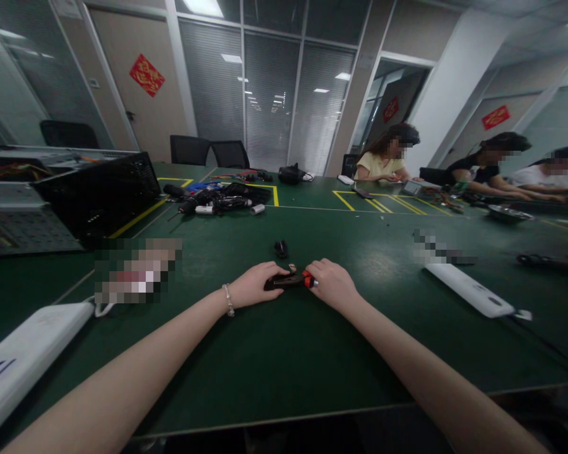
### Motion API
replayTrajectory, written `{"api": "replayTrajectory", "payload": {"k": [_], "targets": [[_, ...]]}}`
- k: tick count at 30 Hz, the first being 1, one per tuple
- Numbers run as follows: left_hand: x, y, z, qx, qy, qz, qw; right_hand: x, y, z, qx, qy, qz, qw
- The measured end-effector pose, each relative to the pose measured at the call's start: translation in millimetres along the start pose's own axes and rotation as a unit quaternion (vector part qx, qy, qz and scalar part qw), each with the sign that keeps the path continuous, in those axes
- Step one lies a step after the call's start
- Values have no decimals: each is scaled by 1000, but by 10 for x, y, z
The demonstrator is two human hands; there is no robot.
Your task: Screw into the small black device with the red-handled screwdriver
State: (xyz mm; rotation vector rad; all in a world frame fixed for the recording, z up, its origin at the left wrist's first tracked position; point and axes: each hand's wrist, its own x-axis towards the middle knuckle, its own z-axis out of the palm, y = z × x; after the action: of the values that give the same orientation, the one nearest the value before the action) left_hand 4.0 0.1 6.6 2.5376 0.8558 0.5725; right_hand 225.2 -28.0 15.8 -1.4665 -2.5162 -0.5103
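Low over the green table (265, 366), both hands meet on a small black tool with a red part (288, 281); its exact kind is not clear. My left hand (253, 284), with a beaded bracelet at the wrist, has thumb and fingers closed round the black end. The fingers of my right hand (332, 284) pinch the red end, where a short silvery bit shows. Just beyond the hands lies a small glossy black object (281, 249), apart from them. A tiny pale piece (292, 268) shows beside the tool, partly hidden by fingers.
An opened computer case (99, 202) stands at left. A pile of cables and tools (227, 197) lies farther back. White power banks flank me, one left (33, 340), one right (471, 290). Several people sit at the far right, including a person in yellow (376, 167).
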Motion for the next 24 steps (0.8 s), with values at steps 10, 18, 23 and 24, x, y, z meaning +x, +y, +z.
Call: {"api": "replayTrajectory", "payload": {"k": [10, 18, 23, 24], "targets": [[10, -6, 11, 0, -3, -1, 1000, 7, -6, 17, 4, 3, 2, 1000], [-2, 12, -5, -6, -2, -3, 1000, -4, -9, 0, 11, 4, 2, 1000], [-4, 27, -19, -5, -7, -7, 1000, 1, -9, 14, 10, 1, 5, 1000], [-4, 28, -20, -5, -8, -7, 1000, 3, -7, 17, 10, 1, 5, 1000]]}}
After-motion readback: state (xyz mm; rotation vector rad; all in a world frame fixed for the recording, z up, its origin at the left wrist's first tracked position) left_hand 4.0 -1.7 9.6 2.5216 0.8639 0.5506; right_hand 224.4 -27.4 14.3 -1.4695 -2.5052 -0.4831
